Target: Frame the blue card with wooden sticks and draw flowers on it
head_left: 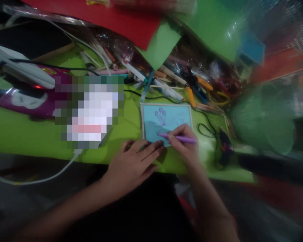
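A small light-blue board (151, 117) with a thin wooden frame lies on the green table. Purple line drawings of flowers show on its upper half, with fainter marks at the right. Over its lower right part, my right hand (185, 148) grips a purple marker (183, 138), its tip touching or just above the blue surface. My left hand (135, 159) lies flat with fingers stretched, its fingertips at the board's lower edge. Part of the board's lower right is hidden behind my right hand.
A pixelated bright device (93, 111) with a white cable (63, 173) lies left of the board. Behind are several pens, sticks and pliers with orange handles (191, 96). A green translucent container (261, 117) stands at the right. The green table's front edge (217, 175) runs close by.
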Available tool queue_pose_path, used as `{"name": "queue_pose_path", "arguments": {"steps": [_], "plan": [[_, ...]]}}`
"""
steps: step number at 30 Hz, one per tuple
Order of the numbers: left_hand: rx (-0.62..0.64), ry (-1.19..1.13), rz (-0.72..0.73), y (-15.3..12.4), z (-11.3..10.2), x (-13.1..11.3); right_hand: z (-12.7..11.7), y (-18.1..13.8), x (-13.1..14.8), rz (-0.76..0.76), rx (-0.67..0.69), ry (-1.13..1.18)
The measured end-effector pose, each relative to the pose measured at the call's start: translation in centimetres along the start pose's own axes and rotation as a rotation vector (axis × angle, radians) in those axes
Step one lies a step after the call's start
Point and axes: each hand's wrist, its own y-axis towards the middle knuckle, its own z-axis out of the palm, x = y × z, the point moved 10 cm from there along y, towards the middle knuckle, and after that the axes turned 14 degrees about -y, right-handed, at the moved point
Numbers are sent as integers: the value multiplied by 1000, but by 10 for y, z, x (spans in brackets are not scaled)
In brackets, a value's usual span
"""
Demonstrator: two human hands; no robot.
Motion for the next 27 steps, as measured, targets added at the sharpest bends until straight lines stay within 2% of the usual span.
{"name": "queue_pose_path", "arguments": {"steps": [12,19,27], "plan": [[-12,-4,-1,0,0,-1,7,1,0,9,68,-34],[-6,-7,-6,1,-1,0,3,1,-2,34,39,-16],[1,-3,-2,-1,0,1,7,2,1,11,66,-27]]}}
